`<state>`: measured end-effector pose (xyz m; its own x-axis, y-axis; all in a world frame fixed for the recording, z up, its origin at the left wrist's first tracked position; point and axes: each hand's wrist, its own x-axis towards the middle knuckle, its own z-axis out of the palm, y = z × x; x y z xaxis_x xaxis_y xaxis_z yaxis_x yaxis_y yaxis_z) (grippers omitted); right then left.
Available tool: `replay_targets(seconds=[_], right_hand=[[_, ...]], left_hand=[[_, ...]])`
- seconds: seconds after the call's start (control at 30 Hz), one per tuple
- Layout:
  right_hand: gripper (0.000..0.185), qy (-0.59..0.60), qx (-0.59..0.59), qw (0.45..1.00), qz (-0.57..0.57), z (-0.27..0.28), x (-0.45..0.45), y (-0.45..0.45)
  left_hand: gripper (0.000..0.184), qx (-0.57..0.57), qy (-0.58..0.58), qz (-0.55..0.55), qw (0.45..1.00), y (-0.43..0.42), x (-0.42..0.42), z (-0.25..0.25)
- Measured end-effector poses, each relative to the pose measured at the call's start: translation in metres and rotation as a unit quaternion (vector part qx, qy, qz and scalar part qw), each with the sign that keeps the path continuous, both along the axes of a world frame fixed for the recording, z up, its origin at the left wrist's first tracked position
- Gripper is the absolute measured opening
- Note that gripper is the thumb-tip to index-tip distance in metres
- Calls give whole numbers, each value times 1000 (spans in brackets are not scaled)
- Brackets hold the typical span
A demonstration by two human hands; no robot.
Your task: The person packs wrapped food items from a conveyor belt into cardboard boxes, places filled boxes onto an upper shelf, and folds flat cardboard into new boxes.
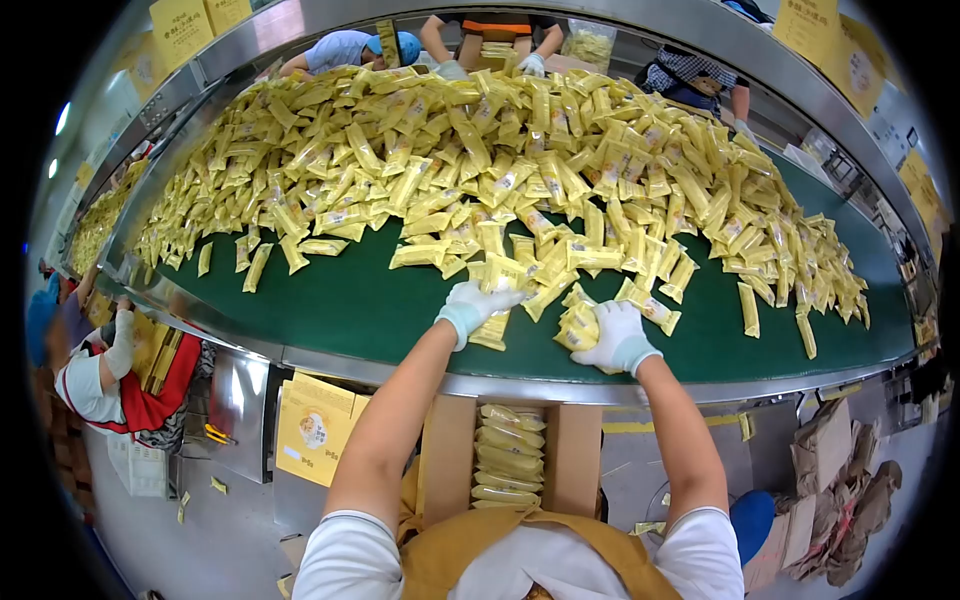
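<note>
A large heap of yellow wrapped snack packets (pixel 400 150) covers the green conveyor belt (pixel 330 320). My left hand (pixel 482 304), in a white glove, is closed on yellow packets at the heap's near edge; one packet (pixel 491 331) shows below its fingers. To its right, my gloved right hand (pixel 612 338) curls around a small bunch of packets (pixel 578 326) near the belt's front edge. Below the belt, right in front of my body, an open cardboard carton (pixel 447 460) holds a stacked column of packets (pixel 508 455).
A metal rail (pixel 500 387) runs along the belt's near edge. Co-workers work across the belt, including one gloved hand (pixel 532 65); another person (pixel 110 380) is at left. A yellow printed carton (pixel 318 425) stands left of my carton. Brown crumpled paper (pixel 860 510) lies at right.
</note>
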<state>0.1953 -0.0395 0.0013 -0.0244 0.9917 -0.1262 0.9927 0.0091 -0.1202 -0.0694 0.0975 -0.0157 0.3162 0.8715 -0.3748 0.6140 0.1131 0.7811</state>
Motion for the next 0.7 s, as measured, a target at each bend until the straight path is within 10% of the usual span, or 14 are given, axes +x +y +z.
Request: replay_targets(seconds=[0.43,0.7], right_hand=[[83,25,85,995,49,0,-11,-41],[98,43,117,992,-27,5,2,-71]], left_hand=[[115,134,143,-223,955,-52,-9,31],[95,324,317,-288,844,-61,-43,62]])
